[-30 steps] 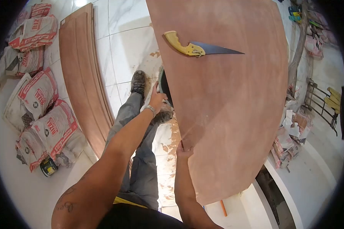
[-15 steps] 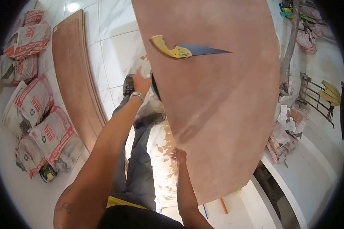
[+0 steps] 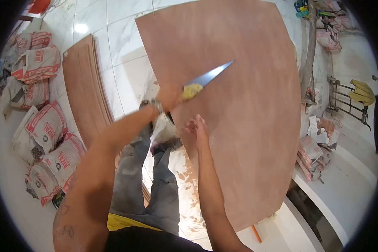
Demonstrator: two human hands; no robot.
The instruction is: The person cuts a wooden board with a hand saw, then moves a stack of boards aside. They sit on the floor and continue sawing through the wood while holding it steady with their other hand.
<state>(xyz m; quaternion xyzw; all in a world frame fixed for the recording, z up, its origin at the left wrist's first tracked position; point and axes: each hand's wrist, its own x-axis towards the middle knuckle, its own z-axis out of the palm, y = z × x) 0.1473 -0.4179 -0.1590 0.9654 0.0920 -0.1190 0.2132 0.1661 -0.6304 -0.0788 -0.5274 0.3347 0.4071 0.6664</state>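
A handsaw (image 3: 214, 76) with a yellow handle and a tapering steel blade is in my left hand (image 3: 170, 97), fingers wrapped round the handle. Its blade angles up and to the right over the large brown plywood sheet (image 3: 243, 138). A watch (image 3: 157, 106) is on my left wrist. My right hand (image 3: 196, 127) hovers at the left part of the sheet, below the saw, fingers loosely curled and apart with nothing in them.
More brown boards (image 3: 86, 80) lie stacked on the tiled floor at left, beside printed cement bags (image 3: 46, 128). At right are a wooden pole (image 3: 309, 50), a metal rack (image 3: 348, 101) and torn bags (image 3: 313, 153). An orange stick (image 3: 256, 234) lies below the sheet.
My left hand has taken the handsaw that lay on the plywood and turned its blade upward. My right hand has left the sheet's left edge and moved up over it.
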